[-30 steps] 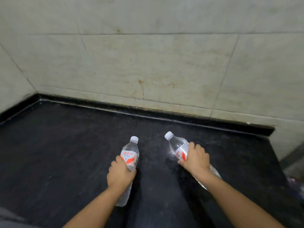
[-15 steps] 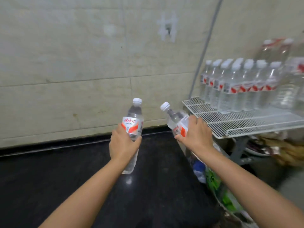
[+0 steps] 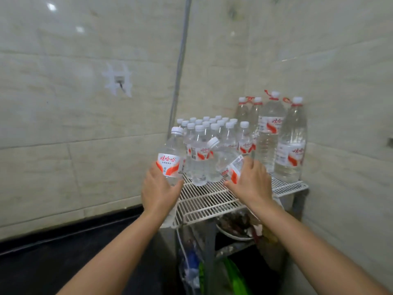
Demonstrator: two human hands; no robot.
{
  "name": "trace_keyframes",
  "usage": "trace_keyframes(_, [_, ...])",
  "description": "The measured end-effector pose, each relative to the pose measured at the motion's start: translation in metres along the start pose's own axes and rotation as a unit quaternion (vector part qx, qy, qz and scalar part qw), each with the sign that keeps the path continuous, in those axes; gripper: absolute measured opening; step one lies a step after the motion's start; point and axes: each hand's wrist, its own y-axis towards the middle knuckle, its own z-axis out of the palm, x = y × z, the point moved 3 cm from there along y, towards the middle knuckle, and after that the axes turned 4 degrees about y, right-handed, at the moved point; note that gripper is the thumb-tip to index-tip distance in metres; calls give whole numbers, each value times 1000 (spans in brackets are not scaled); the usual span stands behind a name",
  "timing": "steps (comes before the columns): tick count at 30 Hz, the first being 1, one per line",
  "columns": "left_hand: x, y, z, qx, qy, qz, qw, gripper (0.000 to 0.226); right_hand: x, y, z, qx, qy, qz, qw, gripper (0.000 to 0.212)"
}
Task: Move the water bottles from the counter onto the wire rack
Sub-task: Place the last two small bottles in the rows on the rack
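Since half a second ago, you have carried both bottles from above the black counter up to the wire rack, which now fills the middle of the view. Your left hand grips the upright bottle around its lower body, just at the rack's front left corner. Your right hand wraps the tilted bottle, its cap leaning left, held above the rack's front edge. A cluster of small bottles stands on the rack's rear left part, and four large bottles stand along its right side toward the back corner. Beneath the rack, a dish and a green bag lie blurred.
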Motion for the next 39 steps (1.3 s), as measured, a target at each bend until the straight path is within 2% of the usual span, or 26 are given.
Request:
trace_keyframes(7, [-60, 26, 92, -39, -3, -35, 999, 72, -65, 75, 22, -13, 40, 3, 999, 78])
trace_keyframes(17, [-78, 65, 174, -58, -33, -88, 994, 86, -86, 147, 78, -23, 164, 31, 986, 81])
trace_keyframes(19, [-76, 67, 182, -58, -56, -91, 993, 88, -97, 156, 86, -10, 250, 35, 967, 84])
trace_keyframes(22, [-72, 67, 191, -62, -87, -94, 990, 92, -117, 161, 98, 41, 425, 64, 902, 83])
trace_keyframes(24, [-71, 65, 197, -64, -91, -102, 989, 93, -125, 162, 103, 73, 496, 66, 863, 75])
trace_keyframes(26, [-72, 63, 203, -66, -95, -112, 987, 92, -129, 167, 107, 119, 519, 45, 845, 70])
trace_keyframes(29, [-79, 61, 206, -75, -97, -128, 984, 94, -133, 173, 111, 205, 505, 20, 838, 62])
trace_keyframes(31, [-81, 61, 204, -70, -91, -135, 984, 95, -139, 177, 111, 238, 490, 8, 839, 61])
trace_keyframes(33, [-79, 61, 203, -61, -89, -132, 985, 92, -142, 178, 108, 224, 473, -14, 852, 69])
trace_keyframes(36, [-75, 61, 201, -59, -119, -114, 985, 81, -133, 174, 95, 105, 395, -33, 912, 98])
trace_keyframes(38, [-77, 60, 200, -62, -142, -111, 982, 71, -122, 170, 88, 40, 307, -53, 949, 101])
trace_keyframes(39, [-78, 59, 200, -64, -158, -112, 979, 68, -117, 169, 87, 23, 286, -64, 956, 97])
